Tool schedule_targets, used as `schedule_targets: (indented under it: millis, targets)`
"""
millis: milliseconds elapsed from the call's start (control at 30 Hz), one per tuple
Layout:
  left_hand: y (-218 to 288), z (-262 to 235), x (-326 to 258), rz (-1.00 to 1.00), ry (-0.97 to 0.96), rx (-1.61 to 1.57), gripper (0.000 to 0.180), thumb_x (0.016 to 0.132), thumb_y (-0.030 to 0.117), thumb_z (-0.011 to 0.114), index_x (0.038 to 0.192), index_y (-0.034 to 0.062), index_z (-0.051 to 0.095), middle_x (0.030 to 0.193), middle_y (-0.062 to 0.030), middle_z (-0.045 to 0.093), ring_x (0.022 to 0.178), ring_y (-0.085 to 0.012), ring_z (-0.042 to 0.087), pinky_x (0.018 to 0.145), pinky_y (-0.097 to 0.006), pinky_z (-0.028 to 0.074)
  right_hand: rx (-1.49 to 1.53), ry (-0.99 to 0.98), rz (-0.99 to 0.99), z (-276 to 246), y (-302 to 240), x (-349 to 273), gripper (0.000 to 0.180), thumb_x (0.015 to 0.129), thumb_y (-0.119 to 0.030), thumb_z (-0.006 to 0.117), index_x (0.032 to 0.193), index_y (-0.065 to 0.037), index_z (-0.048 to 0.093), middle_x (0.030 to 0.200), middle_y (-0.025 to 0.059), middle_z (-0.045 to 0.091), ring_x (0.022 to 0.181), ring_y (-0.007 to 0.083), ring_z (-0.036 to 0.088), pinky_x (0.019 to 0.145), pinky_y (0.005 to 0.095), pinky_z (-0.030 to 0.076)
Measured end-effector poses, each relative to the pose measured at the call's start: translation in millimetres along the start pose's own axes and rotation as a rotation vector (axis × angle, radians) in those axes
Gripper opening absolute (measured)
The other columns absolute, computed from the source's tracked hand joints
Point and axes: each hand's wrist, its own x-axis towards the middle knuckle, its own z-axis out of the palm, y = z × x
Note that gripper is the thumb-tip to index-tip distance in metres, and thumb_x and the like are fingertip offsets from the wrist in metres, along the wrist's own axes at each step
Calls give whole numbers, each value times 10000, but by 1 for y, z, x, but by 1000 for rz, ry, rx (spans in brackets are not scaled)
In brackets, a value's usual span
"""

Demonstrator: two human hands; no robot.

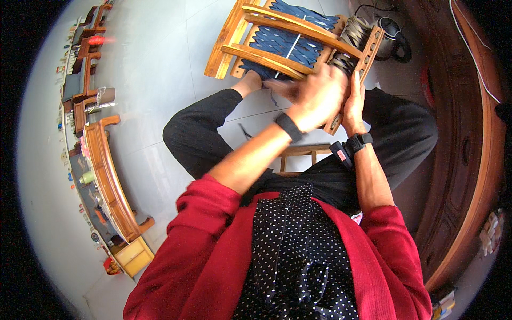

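Note:
A wooden frame (234,37), like a folding chair, lies tilted in front of my knees, with blue strap (293,45) woven across its slats. Toward its right end, greyish cord (354,32) is wound beside a rail with holes (372,50). My right hand (352,106) is closed against the lower part of that rail, its fingers pointing up along it. Over the frame's near right corner is my left hand (322,93), smeared by motion; its fingers and anything in them cannot be made out. A dark loose strap end (245,130) shows below my left wrist.
My bare foot (249,84) rests by the frame's near left corner. A small wooden stool (304,152) is between my legs. A dark, rounded appliance with a cord (392,40) stands behind the rail. Dark wooden furniture (453,133) lines the right; a wooden bench (109,181) stands left.

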Motion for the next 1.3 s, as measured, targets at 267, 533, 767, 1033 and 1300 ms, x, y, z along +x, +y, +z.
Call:
schedule_targets:
  millis: [267,533,767,1033,1300]
  targets:
    - [-56,-18,-1,70,-38,-514,273,844,64,711,1084,-20,613,973,-103,685,930,-212,678,836,-347,539,-48,36,-8,0,1,3,667,979,-563,548,1294,22,481,1142,80,571,1047,167,541,954,309,448]
    - [-157,-123,52,-291,-121,427,430,840,214,659,1228,33,622,1089,-229,698,1061,-398,659,909,-470,528,-92,106,6,6,-9,-8,625,994,-525,549,1301,17,488,1188,100,571,1106,178,535,1000,330,429]
    - [-164,-58,60,-368,-197,510,339,865,211,611,1126,-6,621,999,-210,718,1016,-370,685,872,-489,540,-94,113,12,6,-11,-8,630,999,-512,546,1325,24,497,1220,111,583,1117,178,544,1006,328,431]
    - [-99,-29,28,-281,85,313,287,893,220,626,1027,-26,565,940,-285,650,846,-442,683,739,-510,568,-122,117,67,4,-9,-7,641,1016,-523,504,1355,20,478,1253,118,575,1142,182,540,1023,332,424]
    - [-59,-24,14,-224,81,189,312,925,244,621,1061,-17,516,973,-265,622,797,-433,681,678,-489,580,-63,51,78,-6,8,8,748,1019,-636,335,1406,-5,447,1351,130,528,1231,223,510,1067,379,396]
